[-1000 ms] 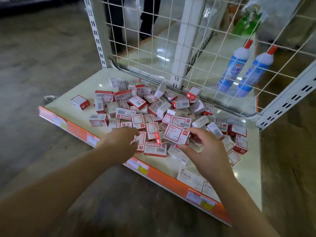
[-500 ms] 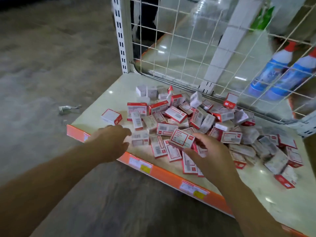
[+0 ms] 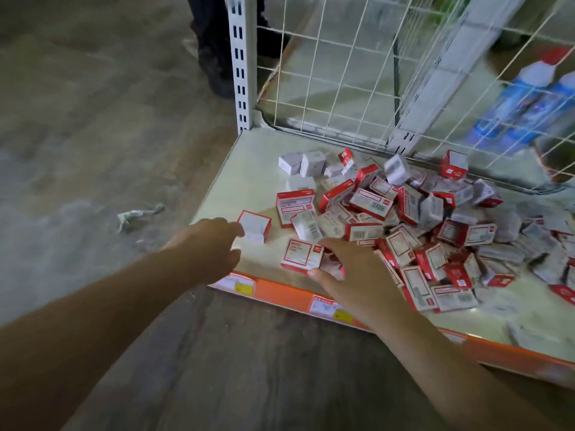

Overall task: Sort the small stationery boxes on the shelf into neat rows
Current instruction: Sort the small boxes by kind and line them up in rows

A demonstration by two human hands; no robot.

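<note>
Several small red-and-white stationery boxes lie in a loose heap [image 3: 413, 225] on the pale shelf board [image 3: 245, 169]. My right hand [image 3: 354, 275] pinches one red-and-white box [image 3: 300, 255] between thumb and fingers near the shelf's front edge, left of the heap. My left hand [image 3: 208, 244] reaches with straight fingers to a lone box [image 3: 254, 225] standing apart at the left; its fingertips are at the box's left side.
An orange price strip [image 3: 280, 293] runs along the shelf's front edge. A white slotted upright [image 3: 239, 63] and a wire grid back panel [image 3: 357, 73] close the rear. Blue bottles [image 3: 522, 107] stand behind the grid. A crumpled scrap [image 3: 137, 214] lies on the floor.
The view has swung left. My right hand carried its box leftward, out of the heap toward the front edge. My left hand stretched forward to the lone box.
</note>
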